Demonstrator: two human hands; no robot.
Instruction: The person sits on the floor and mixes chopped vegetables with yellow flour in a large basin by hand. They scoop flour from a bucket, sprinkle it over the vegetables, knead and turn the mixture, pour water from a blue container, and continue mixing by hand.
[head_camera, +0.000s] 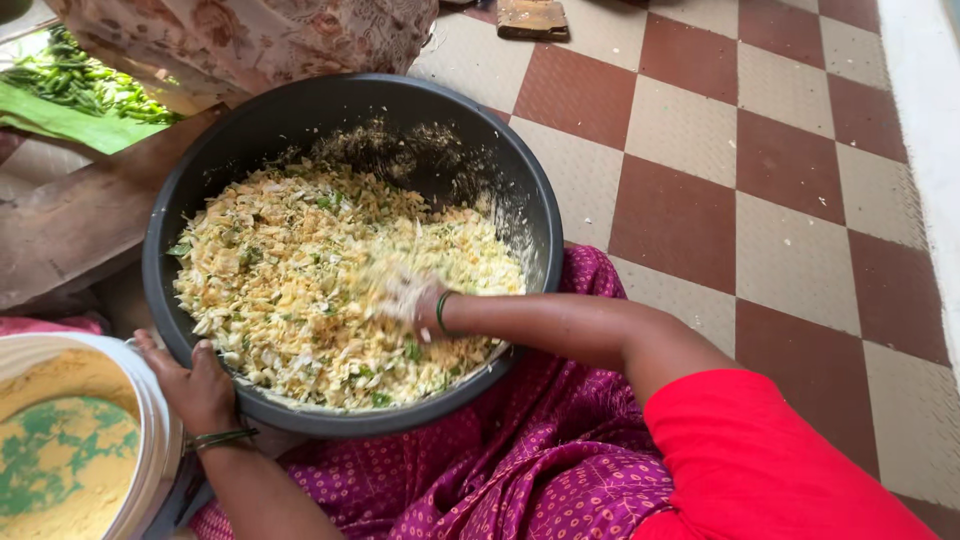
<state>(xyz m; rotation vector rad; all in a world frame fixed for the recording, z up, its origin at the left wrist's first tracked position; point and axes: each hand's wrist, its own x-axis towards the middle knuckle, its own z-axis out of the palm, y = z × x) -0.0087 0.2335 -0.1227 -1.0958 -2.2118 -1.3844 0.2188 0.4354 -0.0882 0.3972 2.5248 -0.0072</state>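
Observation:
A large dark round basin (530, 200) sits on the floor against my lap, filled with a pale yellow mix of shredded cabbage (290, 280) flecked with green. My right hand (405, 295) is plunged into the mix near the basin's middle, blurred and coated with bits of it, fingers hidden, a dark bangle on the wrist. My left hand (195, 385) grips the basin's near left rim, thumb over the edge, a bangle on that wrist too.
A white bucket (150, 420) with yellow and green powder stands at the lower left. Green chillies (80, 85) lie on a leaf at the upper left. A person in floral cloth (260, 40) sits beyond the basin. Checkered tiles (780, 190) spread to the right.

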